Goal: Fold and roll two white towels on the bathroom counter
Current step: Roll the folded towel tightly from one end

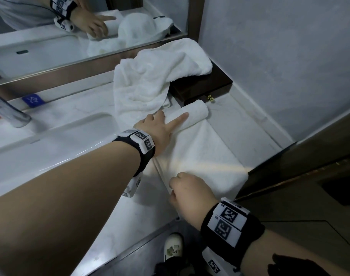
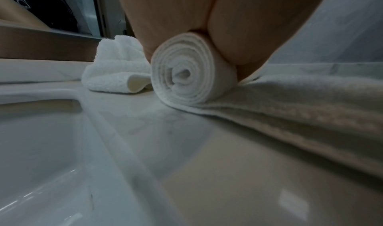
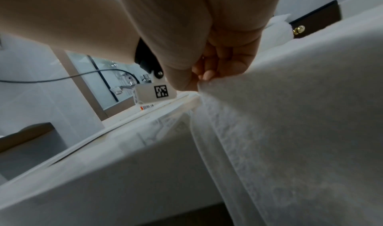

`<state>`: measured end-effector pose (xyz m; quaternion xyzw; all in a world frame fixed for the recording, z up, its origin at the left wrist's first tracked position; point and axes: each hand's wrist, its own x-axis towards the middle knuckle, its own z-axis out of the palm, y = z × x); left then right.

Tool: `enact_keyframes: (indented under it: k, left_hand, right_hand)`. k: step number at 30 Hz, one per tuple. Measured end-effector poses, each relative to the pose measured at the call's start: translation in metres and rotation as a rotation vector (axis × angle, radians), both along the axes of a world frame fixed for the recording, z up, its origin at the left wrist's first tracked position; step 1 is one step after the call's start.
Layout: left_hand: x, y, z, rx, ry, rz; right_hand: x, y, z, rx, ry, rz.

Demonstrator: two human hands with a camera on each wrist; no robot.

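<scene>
Left arm reaches forward, left hand (image 1: 160, 128) flat with its forefinger stretched out straight. Right hand (image 1: 190, 193) sits nearer the body, fingers curled into a pinch.

A long white fluffy towel (image 1: 200, 156) lies flat between both hands, rolled up at the left hand (image 1: 160, 128). Another white towel (image 1: 150, 80) lies crumpled just past that hand.

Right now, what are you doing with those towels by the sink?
A person is rolling a folded white towel on the bathroom counter. The left hand presses on the rolled end; the right hand pinches the near corner. A second towel lies crumpled behind, draped partly over a dark wooden box, still unfolded.
</scene>
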<state>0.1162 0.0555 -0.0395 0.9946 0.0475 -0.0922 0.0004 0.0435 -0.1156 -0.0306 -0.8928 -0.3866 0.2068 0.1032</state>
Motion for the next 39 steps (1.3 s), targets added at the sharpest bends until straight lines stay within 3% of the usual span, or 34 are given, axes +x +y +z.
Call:
enact_keyframes:
  k: [12, 20, 33, 39]
  left_hand:
    - [0.001, 0.001, -0.002, -0.006, -0.019, 0.049]
    - [0.002, 0.001, 0.001, 0.032, -0.046, 0.051]
    - [0.003, -0.007, -0.006, 0.233, 0.046, -0.043]
    - [0.004, -0.007, -0.006, 0.225, 0.056, -0.052]
  right_hand:
    - [0.011, -0.019, -0.019, 0.046, -0.091, -0.071]
    - [0.036, -0.021, -0.009, 0.083, -0.022, -0.206]
    - [0.0, -0.002, 0.001, 0.059, 0.059, -0.098]
    - [-0.017, -0.001, -0.011, 0.077, 0.078, -0.052]
